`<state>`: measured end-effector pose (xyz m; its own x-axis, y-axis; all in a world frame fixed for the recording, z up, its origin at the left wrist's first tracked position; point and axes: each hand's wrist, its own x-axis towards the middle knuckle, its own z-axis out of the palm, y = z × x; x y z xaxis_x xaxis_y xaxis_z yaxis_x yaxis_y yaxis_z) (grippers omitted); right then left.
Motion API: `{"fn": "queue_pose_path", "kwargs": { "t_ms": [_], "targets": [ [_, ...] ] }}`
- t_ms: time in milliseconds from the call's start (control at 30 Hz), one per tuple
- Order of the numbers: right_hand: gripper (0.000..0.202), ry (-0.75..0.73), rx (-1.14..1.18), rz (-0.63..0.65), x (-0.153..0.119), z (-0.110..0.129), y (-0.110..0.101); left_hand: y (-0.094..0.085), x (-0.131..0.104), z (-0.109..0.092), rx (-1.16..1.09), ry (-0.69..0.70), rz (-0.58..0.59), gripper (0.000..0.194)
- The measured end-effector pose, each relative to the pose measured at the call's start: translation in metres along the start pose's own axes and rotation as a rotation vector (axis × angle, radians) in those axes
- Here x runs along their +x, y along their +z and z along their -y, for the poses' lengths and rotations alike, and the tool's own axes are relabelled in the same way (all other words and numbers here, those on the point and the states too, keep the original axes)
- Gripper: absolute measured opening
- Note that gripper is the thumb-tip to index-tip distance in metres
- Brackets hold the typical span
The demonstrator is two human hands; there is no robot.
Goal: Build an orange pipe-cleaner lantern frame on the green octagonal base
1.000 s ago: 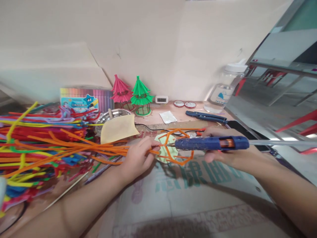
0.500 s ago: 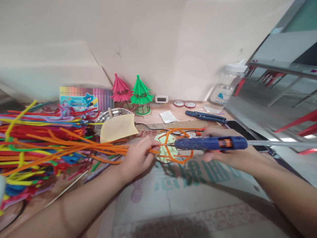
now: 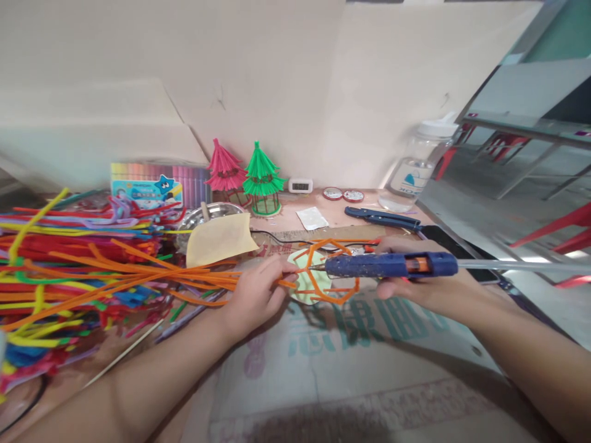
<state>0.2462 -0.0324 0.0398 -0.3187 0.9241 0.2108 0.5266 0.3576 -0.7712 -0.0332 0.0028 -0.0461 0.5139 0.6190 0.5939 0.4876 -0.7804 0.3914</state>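
Note:
My right hand [image 3: 406, 283] is wrapped round a blue hot glue gun [image 3: 369, 266], with a long clear glue stick [image 3: 517, 265] coming out of its back end. The nozzle points left and meets, or nearly meets, a bent orange pipe-cleaner frame [image 3: 339, 299]. My left hand [image 3: 261, 289] pinches an orange pipe cleaner [image 3: 287, 283] at the frame's left side. Under the frame lies a pale green round piece [image 3: 302, 295]. More loose orange pipe cleaners [image 3: 138, 280] stretch leftward behind my left hand.
Many coloured pipe cleaners [image 3: 37, 246] heap up at left, near a metal bowl [image 3: 187, 224] and yellow paper [image 3: 221, 239]. Behind stand a pink model [image 3: 226, 166], a green model [image 3: 263, 178] and a small clock [image 3: 300, 185]. Blue pliers [image 3: 383, 217], a phone [image 3: 457, 246] and a bottle [image 3: 413, 169] are at right.
Almost nothing differs. The glue gun's rear appears slightly farther left, while both hands keep their places and grips.

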Motion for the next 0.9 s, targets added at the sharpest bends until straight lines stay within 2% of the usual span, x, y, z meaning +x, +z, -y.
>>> {"fn": "queue_pose_path", "kwargs": {
  "t_ms": [367,633,800,900],
  "targets": [
    [0.052,0.006,-0.003,0.030,0.001,0.000,-0.001,0.000,-0.001,0.000,0.017,-0.010,-0.002,0.021],
    [0.046,0.037,0.041,0.068,0.002,0.002,-0.003,0.000,-0.002,0.003,0.011,-0.026,0.029,0.030],
    [0.040,-0.026,0.066,0.144,0.005,-0.009,-0.010,0.000,-0.001,0.003,0.001,-0.070,0.044,0.031],
    [0.044,-0.115,0.099,0.089,0.009,-0.023,-0.019,0.000,0.000,0.006,-0.006,-0.098,0.022,0.034]
  ]
}}
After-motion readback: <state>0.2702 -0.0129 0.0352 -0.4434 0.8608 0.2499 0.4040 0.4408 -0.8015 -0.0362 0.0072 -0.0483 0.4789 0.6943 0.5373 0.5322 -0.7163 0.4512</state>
